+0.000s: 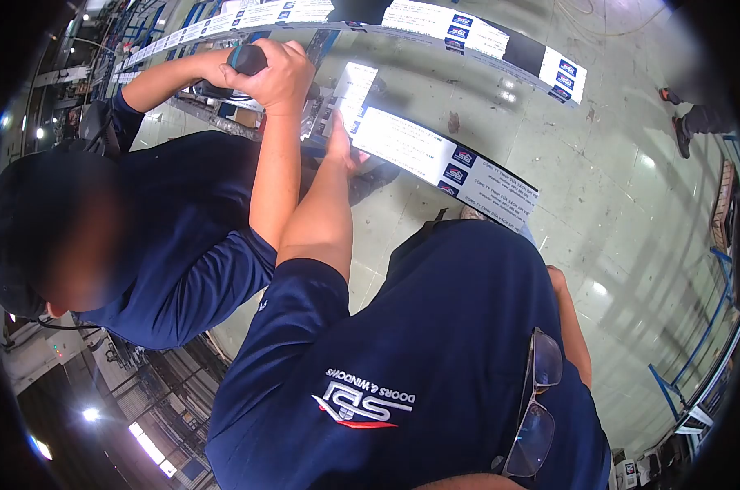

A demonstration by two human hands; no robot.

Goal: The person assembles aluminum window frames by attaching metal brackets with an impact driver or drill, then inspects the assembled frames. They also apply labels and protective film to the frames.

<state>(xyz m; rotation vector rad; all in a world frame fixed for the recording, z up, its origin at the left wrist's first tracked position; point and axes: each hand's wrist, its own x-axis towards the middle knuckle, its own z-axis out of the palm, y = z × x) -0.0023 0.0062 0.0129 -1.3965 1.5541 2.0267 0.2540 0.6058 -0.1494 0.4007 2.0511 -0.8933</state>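
My left hand (341, 145) grips the near-left end of a long profile (439, 157) covered in white printed film with blue logos. Its thumb lies at the joint with a second white film-covered piece (357, 86), and the fingers curl at the underside. The profile slants right and down to the front of my navy shirt. At my right side, part of my right arm (572, 327) shows, but the hand itself is hidden by my body. Close to my left hand, a co-worker's hand (284, 73) holds a black-and-teal power tool (246, 61).
Another long film-covered profile (484, 41) crosses the top. A co-worker in navy (174, 229) leans in at the left. Another person's legs (701, 120) stand at far right, near a blue metal frame (697, 335). Sunglasses (537, 400) hang on my shirt.
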